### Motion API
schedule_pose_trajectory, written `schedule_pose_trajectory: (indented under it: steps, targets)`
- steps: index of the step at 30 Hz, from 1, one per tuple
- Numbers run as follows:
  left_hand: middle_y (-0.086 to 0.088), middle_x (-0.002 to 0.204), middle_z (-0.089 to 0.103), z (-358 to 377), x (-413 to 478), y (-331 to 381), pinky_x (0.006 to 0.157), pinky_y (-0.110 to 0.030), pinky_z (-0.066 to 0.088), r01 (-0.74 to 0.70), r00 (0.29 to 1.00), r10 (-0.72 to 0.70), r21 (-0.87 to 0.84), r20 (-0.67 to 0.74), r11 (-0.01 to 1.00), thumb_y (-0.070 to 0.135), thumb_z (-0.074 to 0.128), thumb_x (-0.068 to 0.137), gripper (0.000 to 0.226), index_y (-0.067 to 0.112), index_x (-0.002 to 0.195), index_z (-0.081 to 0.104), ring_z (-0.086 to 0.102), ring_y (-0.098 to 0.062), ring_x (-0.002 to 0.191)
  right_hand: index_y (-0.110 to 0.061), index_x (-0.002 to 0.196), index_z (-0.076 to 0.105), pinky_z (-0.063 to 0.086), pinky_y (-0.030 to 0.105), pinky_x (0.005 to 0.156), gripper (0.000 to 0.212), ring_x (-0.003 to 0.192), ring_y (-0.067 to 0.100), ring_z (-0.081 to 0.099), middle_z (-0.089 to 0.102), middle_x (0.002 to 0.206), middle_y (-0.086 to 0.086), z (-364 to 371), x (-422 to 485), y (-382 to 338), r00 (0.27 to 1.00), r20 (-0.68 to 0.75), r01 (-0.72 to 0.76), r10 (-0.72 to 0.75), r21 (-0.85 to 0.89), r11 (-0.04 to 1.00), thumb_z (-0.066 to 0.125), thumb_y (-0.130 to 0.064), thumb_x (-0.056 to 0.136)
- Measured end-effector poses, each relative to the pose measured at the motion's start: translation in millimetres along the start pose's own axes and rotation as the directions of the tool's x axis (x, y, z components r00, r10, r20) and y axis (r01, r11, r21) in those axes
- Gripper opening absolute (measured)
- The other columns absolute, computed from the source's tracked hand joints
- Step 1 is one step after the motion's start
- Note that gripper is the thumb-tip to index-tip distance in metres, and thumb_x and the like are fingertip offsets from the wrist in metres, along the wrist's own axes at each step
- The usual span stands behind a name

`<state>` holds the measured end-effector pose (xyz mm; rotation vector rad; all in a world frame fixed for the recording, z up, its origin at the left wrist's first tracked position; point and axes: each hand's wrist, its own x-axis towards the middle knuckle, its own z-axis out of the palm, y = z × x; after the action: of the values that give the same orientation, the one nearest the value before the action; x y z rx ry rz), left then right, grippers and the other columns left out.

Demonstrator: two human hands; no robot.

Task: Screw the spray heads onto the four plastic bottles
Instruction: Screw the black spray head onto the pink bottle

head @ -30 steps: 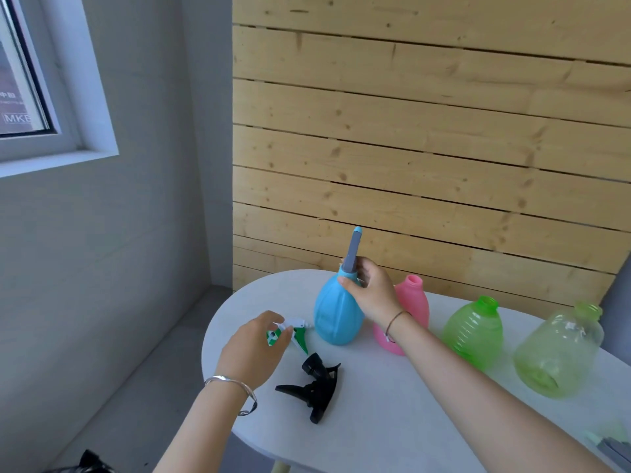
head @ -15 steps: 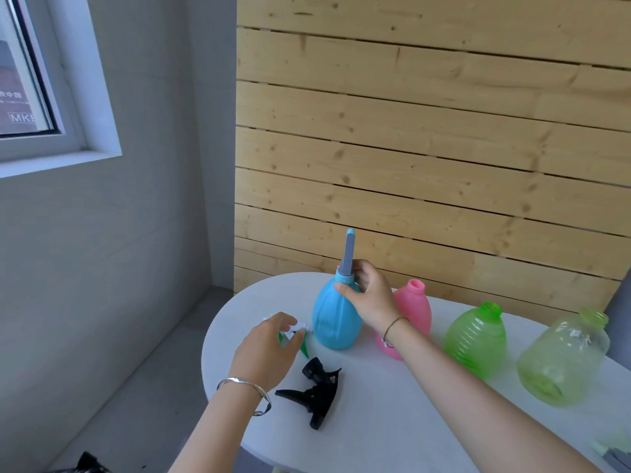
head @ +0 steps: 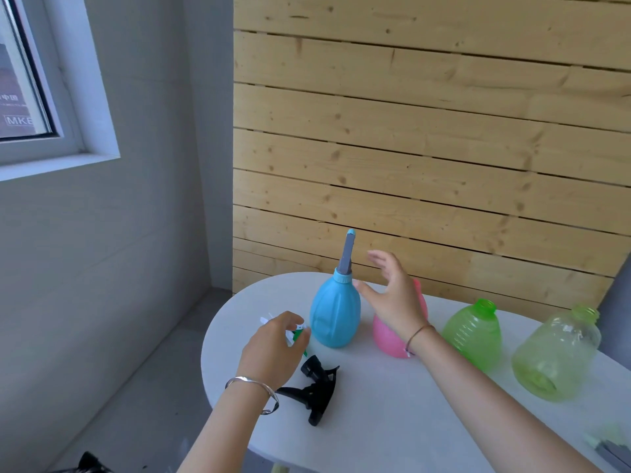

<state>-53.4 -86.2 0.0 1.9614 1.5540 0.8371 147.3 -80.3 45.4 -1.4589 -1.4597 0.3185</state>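
Released from the blue bottle's neck, the fingers (head: pixel 382 260) of the right hand (head: pixel 397 303) now spread open just beside it, touching nothing.

Left-hand fingertips (head: pixel 296 324) curl round a green-and-white spray head (head: pixel 298 333), gripping it low over the white table (head: pixel 392 428), left of the blue bottle (head: pixel 336 315); the left hand (head: pixel 269 349) wears a silver bangle (head: pixel 254 384) at the wrist. That bottle stands upright with a grey spray head (head: pixel 346 256) already on its neck. Behind the right hand stands a pink bottle (head: pixel 389 343), then a green bottle (head: pixel 474 332) and a pale green clear bottle (head: pixel 556 356), both of these open-necked. A black spray head (head: pixel 317 387) lies on the table near the left wrist.
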Motion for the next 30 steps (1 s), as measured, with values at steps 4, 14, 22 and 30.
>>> schedule_pose_trajectory:
  steps: [4,14,22,30]
  targets:
    - [0.010,0.113,0.066,4.1,-1.8,4.4,0.083,-0.027,0.049,-0.024,1.000,0.024,-0.006,0.000,1.000,0.040,0.052,0.092,0.028,0.028,0.116,0.058,0.059,-0.013,0.093,-0.016,0.126,0.053,0.041,0.034,0.103,0.046,0.120,0.022,0.053,0.057,0.130,0.001,-30.1,2.5,14.4,0.997,-0.058,0.043,-0.059,-0.255,0.966,0.068,-0.016,0.082]
    - [0.009,0.115,0.061,10.9,-20.6,37.8,0.082,-0.024,0.049,-0.034,0.993,0.076,-0.391,0.092,0.920,0.042,0.064,0.084,0.040,0.027,0.119,0.053,0.059,-0.010,0.100,-0.018,0.102,0.069,0.051,0.038,0.091,0.022,0.099,0.021,0.066,0.073,0.102,0.002,-63.7,-34.4,19.1,0.989,-0.115,-0.104,0.091,-0.116,0.988,0.070,-0.012,0.081]
    - [0.020,0.133,0.040,26.6,-41.4,50.6,0.098,-0.024,0.044,-0.139,0.950,0.244,-0.435,0.195,0.890,0.067,0.079,0.048,0.106,0.040,0.137,0.029,0.047,-0.002,0.117,-0.020,0.084,0.070,0.051,0.010,0.072,0.019,0.076,0.001,0.069,0.075,0.085,-0.002,-74.9,-67.3,-24.1,0.982,-0.168,-0.017,0.082,0.358,0.933,0.078,-0.006,0.073]
    - [0.019,0.112,0.054,19.1,-46.9,45.8,0.064,-0.004,0.047,-0.167,0.954,0.259,-0.454,0.149,0.875,0.056,0.083,0.043,0.084,0.044,0.115,0.041,0.057,0.008,0.095,-0.013,0.092,0.069,0.055,0.020,0.078,0.017,0.077,0.003,0.067,0.074,0.089,0.005,-68.6,-82.5,-32.6,0.971,-0.056,-0.159,0.235,0.583,0.797,0.075,-0.011,0.076]
